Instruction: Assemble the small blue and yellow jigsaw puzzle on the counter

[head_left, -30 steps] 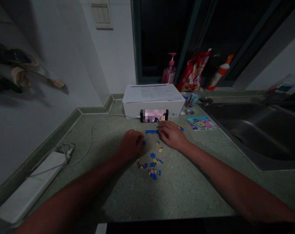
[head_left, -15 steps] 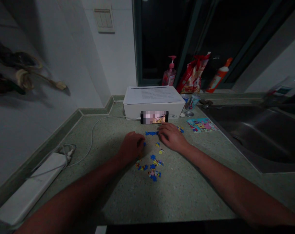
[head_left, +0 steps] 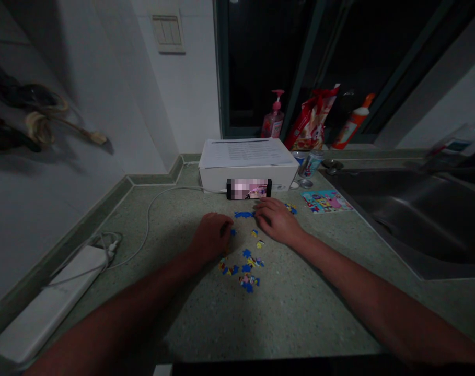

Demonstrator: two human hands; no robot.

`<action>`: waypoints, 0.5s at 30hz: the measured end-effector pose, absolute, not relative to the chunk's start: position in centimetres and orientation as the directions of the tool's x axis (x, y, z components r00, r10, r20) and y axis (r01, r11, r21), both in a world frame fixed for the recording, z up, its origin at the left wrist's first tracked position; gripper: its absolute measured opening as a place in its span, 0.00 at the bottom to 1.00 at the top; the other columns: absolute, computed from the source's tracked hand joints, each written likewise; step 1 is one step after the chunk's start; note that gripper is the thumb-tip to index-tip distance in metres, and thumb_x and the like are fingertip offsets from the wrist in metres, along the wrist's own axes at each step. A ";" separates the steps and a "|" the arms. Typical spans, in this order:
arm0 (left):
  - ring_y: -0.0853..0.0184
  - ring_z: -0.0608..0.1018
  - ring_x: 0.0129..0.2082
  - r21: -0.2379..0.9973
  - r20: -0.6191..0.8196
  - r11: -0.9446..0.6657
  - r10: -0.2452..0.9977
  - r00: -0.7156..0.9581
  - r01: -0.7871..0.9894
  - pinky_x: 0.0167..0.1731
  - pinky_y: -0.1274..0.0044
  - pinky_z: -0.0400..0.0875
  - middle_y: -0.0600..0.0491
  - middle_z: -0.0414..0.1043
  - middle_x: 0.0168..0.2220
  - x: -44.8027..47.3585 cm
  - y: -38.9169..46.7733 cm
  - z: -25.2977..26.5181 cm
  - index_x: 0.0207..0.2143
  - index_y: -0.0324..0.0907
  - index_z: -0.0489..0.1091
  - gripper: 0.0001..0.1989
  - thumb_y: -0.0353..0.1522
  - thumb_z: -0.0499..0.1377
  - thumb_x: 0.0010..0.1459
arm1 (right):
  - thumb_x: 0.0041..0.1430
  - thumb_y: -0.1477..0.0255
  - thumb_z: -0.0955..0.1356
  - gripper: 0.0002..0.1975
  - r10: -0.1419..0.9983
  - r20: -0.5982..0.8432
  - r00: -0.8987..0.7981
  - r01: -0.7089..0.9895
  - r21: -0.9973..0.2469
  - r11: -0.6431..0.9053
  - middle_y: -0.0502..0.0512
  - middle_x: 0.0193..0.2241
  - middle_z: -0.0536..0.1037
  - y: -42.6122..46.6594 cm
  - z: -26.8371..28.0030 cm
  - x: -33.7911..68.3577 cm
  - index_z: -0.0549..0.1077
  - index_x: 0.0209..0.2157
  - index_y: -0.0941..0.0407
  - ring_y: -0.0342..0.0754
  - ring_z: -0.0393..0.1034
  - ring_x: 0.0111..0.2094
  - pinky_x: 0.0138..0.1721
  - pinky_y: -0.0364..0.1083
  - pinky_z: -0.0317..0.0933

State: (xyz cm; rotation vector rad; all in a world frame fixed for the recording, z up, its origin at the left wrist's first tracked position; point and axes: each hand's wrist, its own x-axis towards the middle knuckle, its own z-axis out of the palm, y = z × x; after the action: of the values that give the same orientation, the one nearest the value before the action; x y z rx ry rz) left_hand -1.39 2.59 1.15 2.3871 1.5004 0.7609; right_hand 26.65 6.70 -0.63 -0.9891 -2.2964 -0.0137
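Observation:
My left hand (head_left: 211,236) rests on the counter with its fingers curled in toward the thumb. A small blue puzzle piece (head_left: 233,232) shows right beside its fingertips; what is inside the curl is hidden. My right hand (head_left: 277,221) lies palm down, fingers stretched forward and slightly apart, at the right end of a joined strip of blue puzzle pieces (head_left: 243,214). Between the hands lie two loose yellowish puzzle pieces (head_left: 259,244). Nearer to me several blue and multicoloured puzzle pieces (head_left: 248,282) are scattered. More puzzle pieces (head_left: 290,208) sit just beyond my right hand.
A phone (head_left: 248,189) with a cable leans against a white box (head_left: 245,156). A colourful picture card (head_left: 326,201) lies to the right, by the metal sink (head_left: 402,219). Cans (head_left: 311,164) stand behind. At left lies a white power strip (head_left: 53,303).
Both hands stay almost in place. A little more of the blue piece shows by my left fingertips, and the picture on the phone screen differs.

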 end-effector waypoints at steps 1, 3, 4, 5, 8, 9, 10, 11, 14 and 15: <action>0.54 0.83 0.47 0.445 0.309 -0.449 0.889 0.338 0.775 0.57 0.59 0.78 0.46 0.86 0.43 -1.4 2.6 1.1 0.46 0.43 0.83 0.11 0.25 0.61 0.68 | 0.69 0.76 0.70 0.09 0.653 0.551 -0.520 0.658 -0.229 0.717 0.62 0.50 0.87 6.7 -0.6 26.6 0.84 0.44 0.52 0.64 0.78 0.61 0.65 0.70 0.71; 0.54 0.84 0.48 0.440 0.303 -0.441 0.893 0.333 0.783 0.57 0.59 0.78 0.46 0.86 0.45 -1.4 2.6 1.0 0.47 0.43 0.83 0.11 0.25 0.61 0.69 | 0.69 0.76 0.70 0.09 0.656 0.549 -0.518 0.658 -0.234 0.716 0.62 0.49 0.87 6.7 -0.6 26.6 0.84 0.43 0.51 0.64 0.78 0.60 0.65 0.70 0.71; 0.54 0.84 0.48 0.435 0.297 -0.439 0.894 0.335 0.786 0.57 0.60 0.78 0.46 0.86 0.45 -1.4 2.6 1.0 0.47 0.44 0.83 0.11 0.25 0.61 0.70 | 0.69 0.76 0.71 0.09 0.656 0.549 -0.517 0.657 -0.237 0.716 0.61 0.49 0.87 6.7 -0.6 26.6 0.84 0.43 0.51 0.64 0.78 0.60 0.65 0.70 0.71; 0.54 0.84 0.48 0.433 0.291 -0.438 0.895 0.338 0.788 0.56 0.60 0.78 0.47 0.86 0.45 -1.3 2.6 1.0 0.47 0.44 0.83 0.12 0.25 0.61 0.70 | 0.69 0.76 0.71 0.09 0.657 0.550 -0.515 0.657 -0.239 0.715 0.61 0.49 0.87 6.7 -0.6 26.6 0.84 0.43 0.51 0.64 0.78 0.60 0.65 0.70 0.71; 0.55 0.84 0.47 0.447 0.267 -0.432 0.900 0.344 0.783 0.54 0.62 0.79 0.47 0.85 0.44 -1.3 2.4 1.1 0.47 0.44 0.83 0.12 0.25 0.60 0.71 | 0.69 0.76 0.71 0.09 0.658 0.552 -0.512 0.661 -0.236 0.713 0.61 0.49 0.87 6.7 -0.7 26.6 0.84 0.43 0.51 0.63 0.77 0.61 0.66 0.69 0.71; 0.56 0.83 0.47 0.457 0.257 -0.429 0.902 0.346 0.779 0.54 0.62 0.79 0.47 0.85 0.44 -1.2 2.4 1.2 0.48 0.44 0.83 0.12 0.25 0.60 0.71 | 0.69 0.76 0.71 0.09 0.656 0.554 -0.513 0.660 -0.234 0.714 0.61 0.49 0.87 6.8 -0.8 26.6 0.84 0.43 0.51 0.63 0.77 0.61 0.66 0.69 0.71; 0.56 0.83 0.47 0.467 0.247 -0.426 0.904 0.348 0.775 0.54 0.63 0.79 0.47 0.85 0.44 -1.2 2.4 1.2 0.48 0.43 0.83 0.12 0.24 0.60 0.71 | 0.69 0.76 0.70 0.09 0.653 0.556 -0.515 0.658 -0.232 0.717 0.61 0.49 0.87 6.8 -0.8 26.6 0.84 0.43 0.51 0.63 0.77 0.61 0.66 0.69 0.71; 0.56 0.83 0.47 0.474 0.240 -0.423 0.906 0.348 0.772 0.54 0.63 0.79 0.47 0.85 0.44 -1.2 2.3 1.2 0.48 0.43 0.83 0.12 0.24 0.60 0.71 | 0.69 0.76 0.70 0.09 0.649 0.557 -0.518 0.655 -0.229 0.720 0.61 0.49 0.87 6.8 -0.8 26.6 0.84 0.43 0.52 0.64 0.78 0.61 0.66 0.69 0.71; 0.57 0.83 0.47 0.479 0.236 -0.425 0.905 0.354 0.768 0.54 0.64 0.79 0.47 0.85 0.45 -1.2 2.3 1.2 0.48 0.43 0.83 0.13 0.24 0.60 0.71 | 0.70 0.76 0.70 0.09 0.639 0.562 -0.525 0.652 -0.216 0.727 0.62 0.48 0.87 6.8 -0.8 26.6 0.84 0.43 0.52 0.64 0.78 0.60 0.65 0.69 0.72; 0.57 0.83 0.48 0.475 0.239 -0.430 0.903 0.358 0.767 0.54 0.64 0.79 0.47 0.85 0.45 -1.2 2.3 1.2 0.48 0.43 0.83 0.13 0.24 0.59 0.71 | 0.70 0.76 0.70 0.09 0.636 0.564 -0.527 0.653 -0.211 0.728 0.63 0.48 0.87 6.8 -0.8 26.6 0.84 0.43 0.53 0.64 0.78 0.60 0.64 0.69 0.72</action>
State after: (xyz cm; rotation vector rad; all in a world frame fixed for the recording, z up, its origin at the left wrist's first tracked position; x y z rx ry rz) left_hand -1.22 2.29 1.15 2.3420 1.4840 0.6853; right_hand 26.55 6.80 -0.76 -0.9705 -2.2997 -0.0341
